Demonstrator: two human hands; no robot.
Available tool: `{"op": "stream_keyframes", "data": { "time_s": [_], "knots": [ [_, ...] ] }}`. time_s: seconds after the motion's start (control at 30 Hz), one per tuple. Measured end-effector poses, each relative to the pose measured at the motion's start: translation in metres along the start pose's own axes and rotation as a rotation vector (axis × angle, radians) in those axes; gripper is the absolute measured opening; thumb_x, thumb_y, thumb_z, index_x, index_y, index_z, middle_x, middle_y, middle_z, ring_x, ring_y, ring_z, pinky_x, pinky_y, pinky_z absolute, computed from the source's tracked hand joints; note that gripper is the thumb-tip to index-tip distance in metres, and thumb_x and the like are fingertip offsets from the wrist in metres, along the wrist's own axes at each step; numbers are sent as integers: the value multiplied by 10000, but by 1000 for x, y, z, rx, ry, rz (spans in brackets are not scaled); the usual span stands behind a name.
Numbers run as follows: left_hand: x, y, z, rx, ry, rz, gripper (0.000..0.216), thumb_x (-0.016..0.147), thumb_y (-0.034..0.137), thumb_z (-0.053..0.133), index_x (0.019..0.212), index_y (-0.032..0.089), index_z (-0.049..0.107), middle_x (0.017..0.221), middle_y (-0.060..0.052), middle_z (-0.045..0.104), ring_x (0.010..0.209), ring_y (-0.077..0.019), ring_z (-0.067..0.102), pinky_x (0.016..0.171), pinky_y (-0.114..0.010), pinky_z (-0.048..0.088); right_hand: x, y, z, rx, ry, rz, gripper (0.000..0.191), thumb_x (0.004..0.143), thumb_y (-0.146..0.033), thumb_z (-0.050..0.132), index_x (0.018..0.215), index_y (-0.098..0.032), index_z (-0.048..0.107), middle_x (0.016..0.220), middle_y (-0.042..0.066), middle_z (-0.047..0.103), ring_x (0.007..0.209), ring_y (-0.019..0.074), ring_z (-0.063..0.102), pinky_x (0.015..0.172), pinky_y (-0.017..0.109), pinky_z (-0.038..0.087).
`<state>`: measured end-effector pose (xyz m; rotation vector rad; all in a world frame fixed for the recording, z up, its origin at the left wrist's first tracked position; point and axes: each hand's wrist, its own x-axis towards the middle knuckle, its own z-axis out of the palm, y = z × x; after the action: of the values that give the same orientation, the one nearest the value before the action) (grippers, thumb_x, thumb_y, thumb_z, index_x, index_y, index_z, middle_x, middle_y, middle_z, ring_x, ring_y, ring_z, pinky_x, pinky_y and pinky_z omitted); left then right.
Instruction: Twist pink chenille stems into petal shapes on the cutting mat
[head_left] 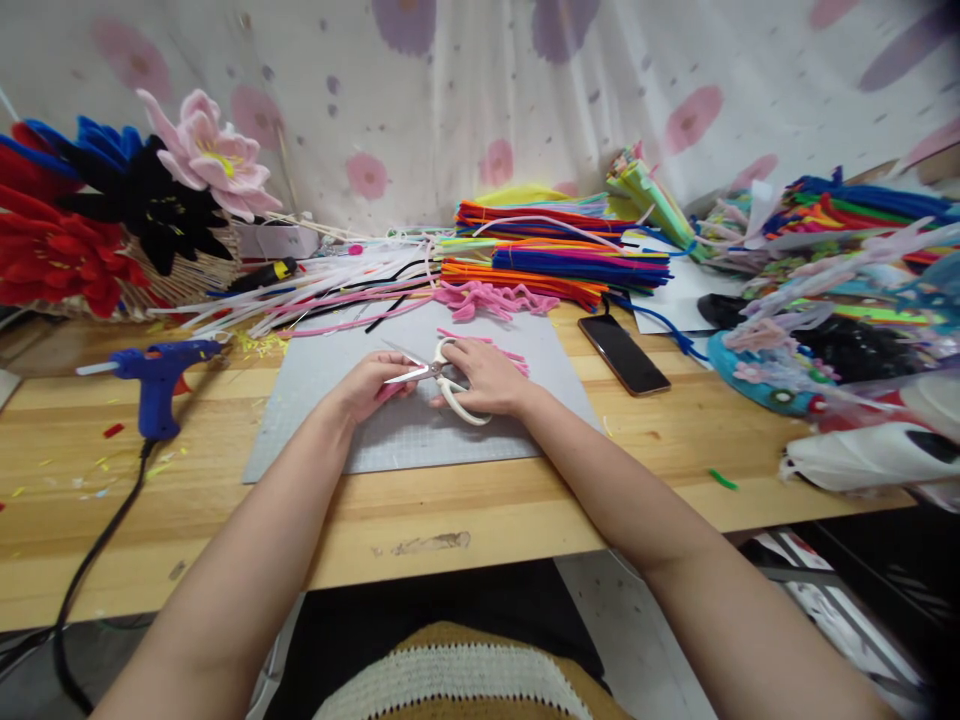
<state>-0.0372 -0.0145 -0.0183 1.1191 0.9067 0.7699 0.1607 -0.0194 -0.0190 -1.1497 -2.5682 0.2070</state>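
My right hand (487, 378) grips white-handled scissors (442, 378) over the grey cutting mat (420, 440), the blades pointing left and slightly apart. My left hand (369, 385) is closed in a pinch on a short pink pipe cleaner piece (390, 392), held at the blades. Behind my right hand, cut pink pieces (495, 350) lie on the mat. A heap of curled pink pipe cleaners (487, 298) rests at the mat's far edge.
A blue glue gun (159, 372) with a black cord stands on the wooden table at left. A phone (623, 354) lies right of the mat. Stacked coloured pipe cleaners (555, 260) sit behind, a basket of fabric flowers (112, 210) at far left, craft clutter (825, 300) at right.
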Motion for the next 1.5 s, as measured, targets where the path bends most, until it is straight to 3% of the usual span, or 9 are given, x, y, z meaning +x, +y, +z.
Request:
{"op": "stream_keyframes", "data": {
  "time_s": [0.17, 0.63, 1.0, 1.13, 1.3, 1.4, 1.5],
  "knots": [
    [0, 0, 2, 16, 1, -4, 98, 565, 198, 619, 600, 111, 651, 458, -24, 537, 417, -79, 429, 426, -208, 307, -1, -1, 0, -1, -5, 16, 572, 694, -638, 518, 1025, -171, 504, 1020, 98, 550, 907, 225, 487, 754, 316, 335],
    [1, -4, -2, 28, 3, 29, 93, 548, 202, 605, 571, 118, 638, 471, -35, 544, 427, -86, 441, 445, -220, 305, 2, -3, 4, 29, 16, 38, 341, 747, -488, 523, 885, -177, 503, 921, 63, 583, 813, 182, 506, 659, 271, 293],
    [2, -4, -3, -5, 11, 8, 59, 556, 172, 606, 553, 114, 615, 480, -33, 562, 385, -71, 435, 359, -196, 254, 3, -2, 9, 49, 37, 46, 333, 754, -478, 521, 905, -183, 502, 948, 65, 580, 855, 190, 509, 688, 280, 324],
    [3, 0, 3, -136, 24, 30, 86, 590, 129, 621, 673, 109, 630, 520, -14, 562, 443, -70, 476, 402, -173, 333, 4, -2, 8, 100, 56, 77, 383, 754, -485, 520, 982, -179, 489, 1025, 86, 560, 925, 207, 498, 744, 306, 357],
    [4, 4, 9, -461, 1, 53, 102, 678, 196, 634, 725, 124, 580, 508, 50, 439, 461, -42, 425, 437, -144, 369, 9, 2, -13, 219, 188, 256, 376, 791, -474, 468, 1032, -186, 486, 1019, 73, 571, 883, 185, 520, 725, 300, 394],
    [5, 3, 6, -546, 78, 83, 112, 739, 250, 606, 737, 148, 560, 457, 81, 336, 405, -30, 345, 408, -123, 331, 7, 13, -39, 129, 238, 458, 379, 792, -489, 454, 1010, -187, 523, 981, 78, 603, 858, 198, 541, 703, 304, 401],
    [8, 0, 3, -542, 173, 119, 105, 737, 249, 610, 731, 160, 554, 464, 83, 369, 411, -27, 365, 424, -120, 345, 2, 29, -64, -29, 104, 683, 405, 718, -509, 543, 975, -198, 581, 957, 89, 633, 856, 230, 568, 695, 319, 410]
  ]
}}
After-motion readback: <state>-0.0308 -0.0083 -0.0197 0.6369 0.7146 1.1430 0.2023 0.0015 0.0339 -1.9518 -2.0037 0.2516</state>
